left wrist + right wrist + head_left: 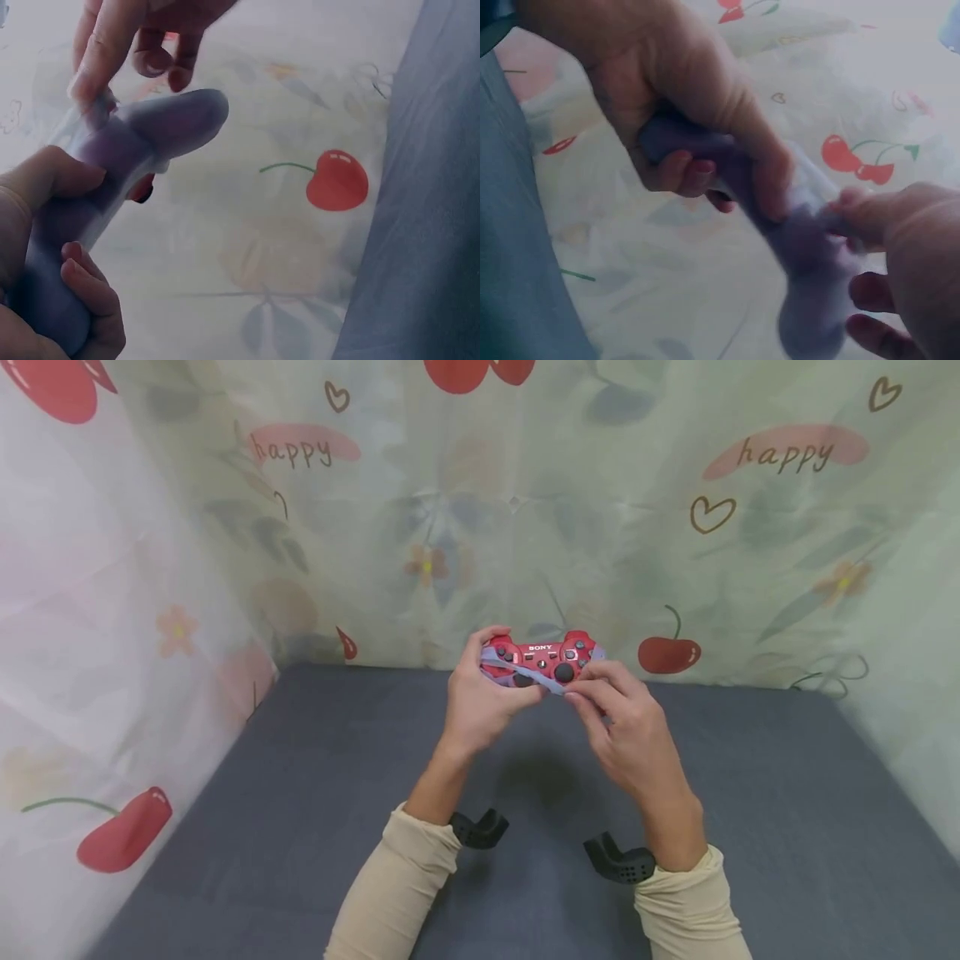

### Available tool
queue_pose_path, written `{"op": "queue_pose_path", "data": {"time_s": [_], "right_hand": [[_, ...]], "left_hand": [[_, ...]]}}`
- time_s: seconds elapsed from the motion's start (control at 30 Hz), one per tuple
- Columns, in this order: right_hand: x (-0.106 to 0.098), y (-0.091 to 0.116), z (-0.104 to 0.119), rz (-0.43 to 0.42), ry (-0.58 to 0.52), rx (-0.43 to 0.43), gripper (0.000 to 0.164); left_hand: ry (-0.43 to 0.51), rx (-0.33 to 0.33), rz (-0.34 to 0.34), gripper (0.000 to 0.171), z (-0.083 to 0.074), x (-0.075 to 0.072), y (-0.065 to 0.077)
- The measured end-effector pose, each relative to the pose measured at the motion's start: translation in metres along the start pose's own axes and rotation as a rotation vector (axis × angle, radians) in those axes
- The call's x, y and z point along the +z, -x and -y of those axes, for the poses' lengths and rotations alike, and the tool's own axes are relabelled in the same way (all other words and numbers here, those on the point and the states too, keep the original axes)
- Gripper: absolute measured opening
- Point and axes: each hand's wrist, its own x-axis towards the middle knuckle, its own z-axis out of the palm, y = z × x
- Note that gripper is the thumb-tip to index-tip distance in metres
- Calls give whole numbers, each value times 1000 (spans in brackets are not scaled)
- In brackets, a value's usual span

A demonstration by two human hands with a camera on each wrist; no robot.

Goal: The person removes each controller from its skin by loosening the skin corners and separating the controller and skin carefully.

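Note:
A red Sony game controller (pixel 542 652) is held up over the table, its button face toward the head camera. A pale purple, soft-looking sleeve (pixel 543 680) wraps its underside, and one edge runs slantwise across the front. My left hand (pixel 480 702) grips the controller's left side, thumb along the lower edge. With thumb and fingertips, my right hand (pixel 630 727) pinches the sleeve's edge near the right stick. In the left wrist view the sleeve (pixel 184 124) covers the back of the handles. The right wrist view shows the left thumb (pixel 772 180) pressing on it.
A dark grey cloth-covered table (pixel 337 860) lies below the hands. Behind it hangs a printed curtain (pixel 510 543) with cherries and hearts, and another stretch rises at the left. Black curved wrist mounts (pixel 480 829) stick out inward from both sleeves.

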Motion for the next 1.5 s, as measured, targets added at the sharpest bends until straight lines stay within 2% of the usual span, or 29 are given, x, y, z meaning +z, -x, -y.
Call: {"op": "queue_pose_path", "data": {"time_s": [0.1, 0.2, 0.3, 0.4, 0.57, 0.7, 0.8, 0.93, 1.1, 1.2, 1.3, 1.4, 1.5], "right_hand": [[7, -2, 2, -98, -7, 34, 18], [15, -2, 5, -192, -24, 112, 17], [18, -2, 6, -228, -27, 175, 19], [17, -2, 7, -225, -41, 211, 19], [14, -2, 11, -206, -122, 320, 19], [15, -1, 14, -221, -157, 395, 19], [16, 0, 16, -255, -202, 433, 19], [15, 1, 17, -299, -294, 446, 15], [3, 2, 12, -241, -409, 403, 12], [-4, 3, 7, -238, -416, 438, 17], [-11, 4, 2, -246, -366, 502, 23], [-17, 4, -1, -193, -368, 575, 33], [-23, 4, -3, -80, -398, 661, 43]], "left_hand": [[23, -15, -12, 76, -2, 0, -1], [14, -16, -17, 76, -2, 1, 0], [-4, 9, -14, 77, -3, 3, 1], [-69, 89, -21, 77, -5, 3, 2], [-242, 274, -42, 75, -11, 0, 4], [-299, 331, -29, 74, -12, -1, 5], [-262, 318, -14, 75, -10, -1, 5], [-146, 279, 18, 75, -8, 0, 5], [-54, 251, 50, 76, -5, -2, 4], [-32, 235, 61, 76, -4, -4, 3], [-18, 219, 81, 77, -4, -6, 2], [-5, 211, 106, 77, -5, -8, 2], [22, 213, 146, 78, -7, -8, 4]]}}
